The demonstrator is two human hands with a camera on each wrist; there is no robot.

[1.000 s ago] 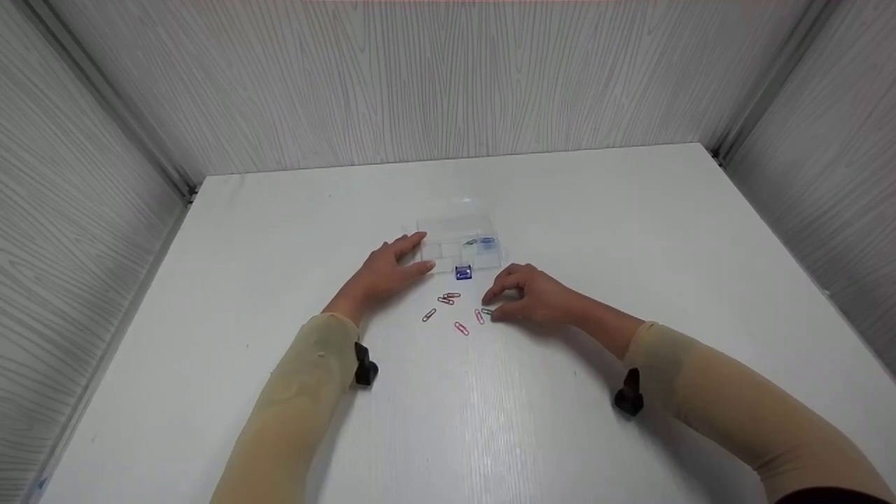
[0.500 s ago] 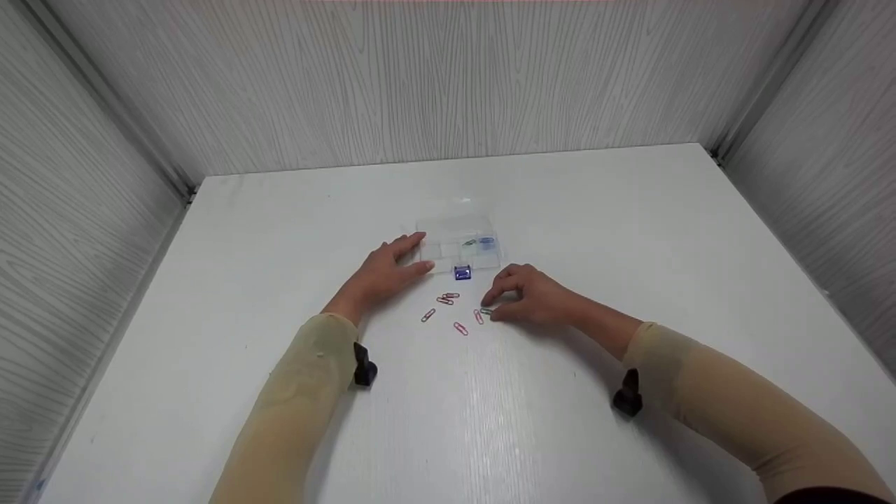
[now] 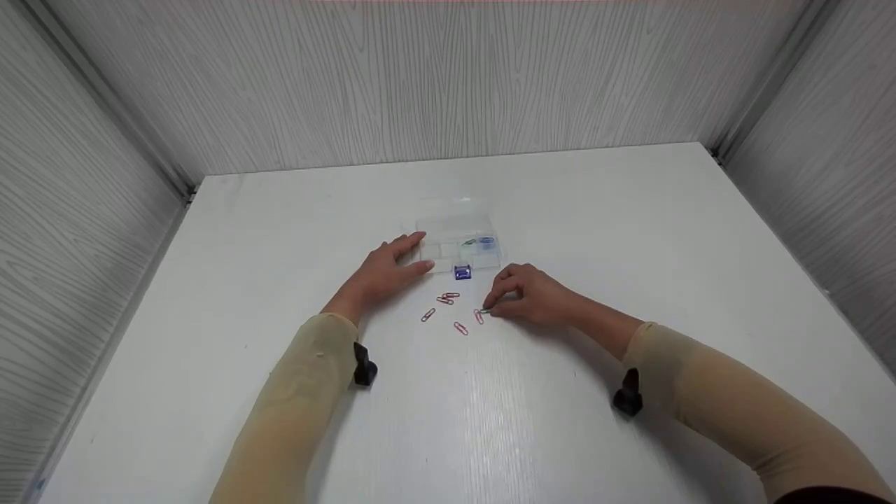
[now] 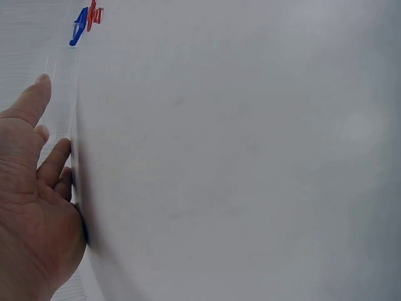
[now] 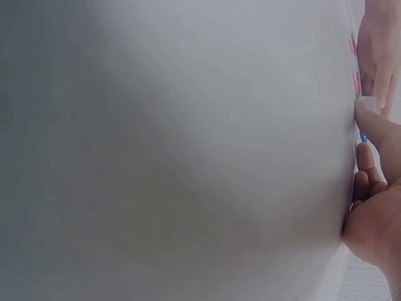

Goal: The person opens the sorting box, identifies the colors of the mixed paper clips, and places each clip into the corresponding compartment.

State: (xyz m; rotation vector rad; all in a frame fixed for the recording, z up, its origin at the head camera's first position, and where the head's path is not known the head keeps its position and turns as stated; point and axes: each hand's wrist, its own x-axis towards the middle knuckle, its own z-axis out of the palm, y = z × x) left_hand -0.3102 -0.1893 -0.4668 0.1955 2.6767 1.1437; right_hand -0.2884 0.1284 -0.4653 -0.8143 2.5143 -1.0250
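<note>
I count five red paper clips (image 3: 460, 328) loose on the table (image 3: 448, 420) in front of the clear box (image 3: 486, 261), two overlapping. Right hand (image 3: 530, 297) pinches one green clip (image 3: 485, 311), also in front; fingertips partly hide it. In the box: one green paper clip (image 3: 469, 242), plus blue ones (image 3: 486, 240), count unclear. One blue latch (image 3: 463, 272), front edge. Left hand (image 3: 388, 269), fingers extended, blocks the box's left side.

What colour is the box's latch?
Blue; the latch shows best in the left wrist view.
</note>
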